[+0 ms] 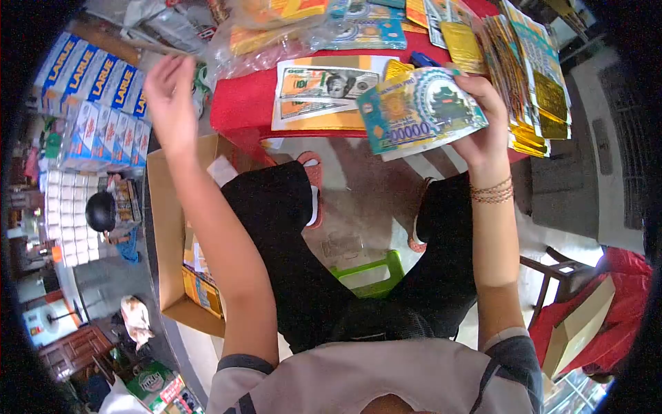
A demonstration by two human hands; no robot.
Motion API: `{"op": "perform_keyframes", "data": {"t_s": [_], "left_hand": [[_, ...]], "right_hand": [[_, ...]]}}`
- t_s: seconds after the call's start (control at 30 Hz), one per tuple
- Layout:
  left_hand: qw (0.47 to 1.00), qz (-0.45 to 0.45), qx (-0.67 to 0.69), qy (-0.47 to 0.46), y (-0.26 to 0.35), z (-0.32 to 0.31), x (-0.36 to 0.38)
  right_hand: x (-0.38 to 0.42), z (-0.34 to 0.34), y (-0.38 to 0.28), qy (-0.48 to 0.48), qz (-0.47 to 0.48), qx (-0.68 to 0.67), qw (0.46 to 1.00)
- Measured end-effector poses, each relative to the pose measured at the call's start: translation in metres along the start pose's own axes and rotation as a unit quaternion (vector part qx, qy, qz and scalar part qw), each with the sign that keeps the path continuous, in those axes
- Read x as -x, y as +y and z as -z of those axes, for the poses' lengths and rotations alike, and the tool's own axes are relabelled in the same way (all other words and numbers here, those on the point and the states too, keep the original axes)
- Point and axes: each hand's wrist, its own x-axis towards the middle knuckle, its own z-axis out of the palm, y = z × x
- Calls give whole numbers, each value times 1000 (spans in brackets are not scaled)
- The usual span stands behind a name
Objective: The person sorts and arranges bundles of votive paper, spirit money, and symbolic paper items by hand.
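Up front, the right hand [483,117] grips a bundle of paper notes [420,110] above the red tabletop [241,103], fingers closed around it. The left hand [169,93] hangs open and empty near plastic bags [269,34]. Printed dollar sheets [324,93], gold packets [524,69] and a cardboard box [169,228] crowd around.

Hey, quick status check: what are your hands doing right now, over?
Right hand grips a stack of colourful paper notes. Left hand raised, open, empty, near the plastic bags. Red table crowded with more notes; cardboard box below left arm.
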Motion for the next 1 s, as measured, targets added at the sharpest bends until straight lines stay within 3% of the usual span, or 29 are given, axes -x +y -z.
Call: {"op": "perform_keyframes", "data": {"t_s": [0.07, 0.1, 0.13, 0.17, 0.23, 0.27, 0.3, 0.37, 0.43, 0.5, 0.57, 0.63, 0.8, 0.83, 0.9, 0.97, 1.0], "left_hand": [[951, 56, 204, -227, 37, -32, 26], [881, 105, 296, -355, 49, -45, 38], [835, 137, 310, -434, 55, -60, 51], [781, 167, 319, -510, 56, -75, 62], [690, 199, 426, -550, 53, -100, 80], [654, 176, 493, -547, 58, -111, 86], [654, 172, 490, -550, 65, -120, 90], [748, 131, 493, -424, 77, -133, 94], [746, 151, 507, -405, 83, -141, 90], [751, 158, 566, -302, 83, -148, 86], [726, 177, 598, -288, 84, -150, 80], [743, 180, 561, -316, 90, -146, 79], [782, 221, 498, -301, 93, -154, 86], [782, 221, 499, -301, 93, -154, 85], [622, 283, 666, -299, 92, -153, 80], [628, 286, 662, -293, 88, -152, 80], [686, 259, 621, -277, 85, -152, 80]], "right_hand": [[-1, -11, 2, -49, -13, -69, 996], [-4, -11, 3, -53, -2, -104, 993], [-7, -11, 1, -123, -3, -147, 981], [-8, -14, 4, -128, 29, -148, 980], [-7, -24, 6, -52, 79, -118, 989], [-7, -22, 7, -36, 70, -102, 992], [-8, -20, 8, -21, 62, -87, 994], [-8, -28, 13, 21, 57, 62, 996], [-6, -35, 18, 52, 4, 105, 993], [-3, -30, 21, 44, -15, 142, 989], [0, -30, 22, 38, -33, 180, 982], [1, -36, 24, 56, 69, 380, 921], [-6, -29, 36, 53, 171, 415, 892], [-6, -29, 37, 53, 170, 415, 892], [-6, -32, 37, 97, 140, 390, 905], [-5, -33, 35, 102, 117, 382, 911], [-4, -33, 34, 107, 93, 375, 916]]}}
